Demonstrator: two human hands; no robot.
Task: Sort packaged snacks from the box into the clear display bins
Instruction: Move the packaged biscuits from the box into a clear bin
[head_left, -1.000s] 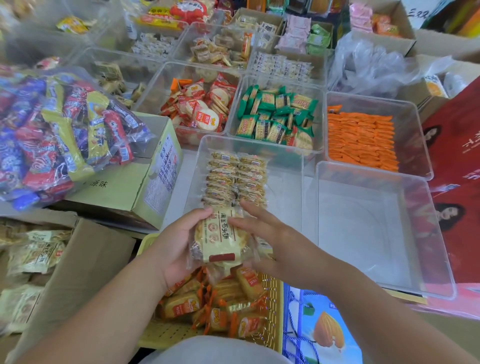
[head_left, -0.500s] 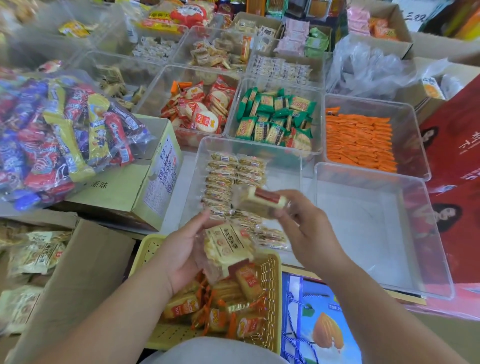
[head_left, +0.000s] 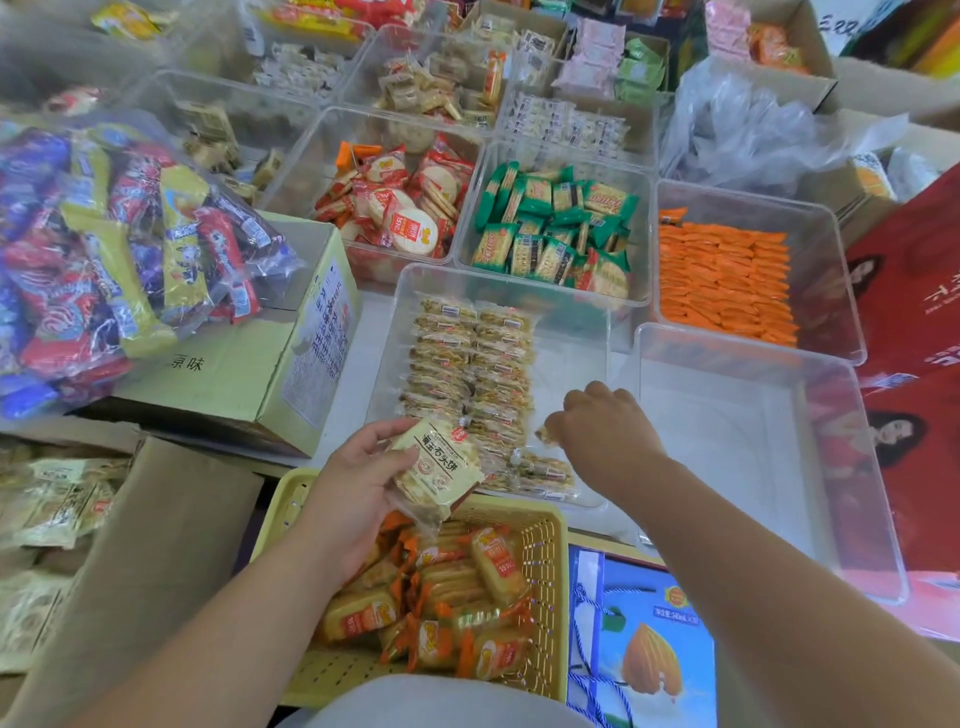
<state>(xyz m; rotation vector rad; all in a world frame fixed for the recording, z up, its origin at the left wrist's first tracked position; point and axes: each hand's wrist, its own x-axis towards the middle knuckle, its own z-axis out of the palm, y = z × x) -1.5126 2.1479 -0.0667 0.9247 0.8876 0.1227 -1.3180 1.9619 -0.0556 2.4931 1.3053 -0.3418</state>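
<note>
**Clear rectangular plastic display bin** (head_left: 498, 283), centre. Two rows of pale cellophane-wrapped biscuit packets (head_left: 467, 374) stand on edge along its left half. The right half of its floor is bare.

**Open brown cardboard box** (head_left: 171, 519), lower left. It holds more pale packets.

**Yellow perforated plastic basket** (head_left: 548, 525), nearest me. It sits just in front of the bin and carries orange-trimmed cracker packets.

**Left hand** (head_left: 358, 483). Fingers and thumb are clamped round a small stack of cream biscuit packets (head_left: 436, 467), held above the basket's far rim.

**Right hand** (head_left: 605, 431). It is inside the bin, just right of the rows' near end, with knuckles up and fingers curled downward. They appear to pinch a single packet (head_left: 545, 435), of which only a corner shows.

**Step in hand, as I judge it:** seating this single packet at the near end of the right row.

- I would set it on edge, facing as its neighbours do, and press it snug against the last one so the row cannot topple.
- A few loose packets (head_left: 540, 473) lie flat at that end, and I would stand them up first.
- I would keep the left hand's stack close and feed from it one packet at a time.
</note>
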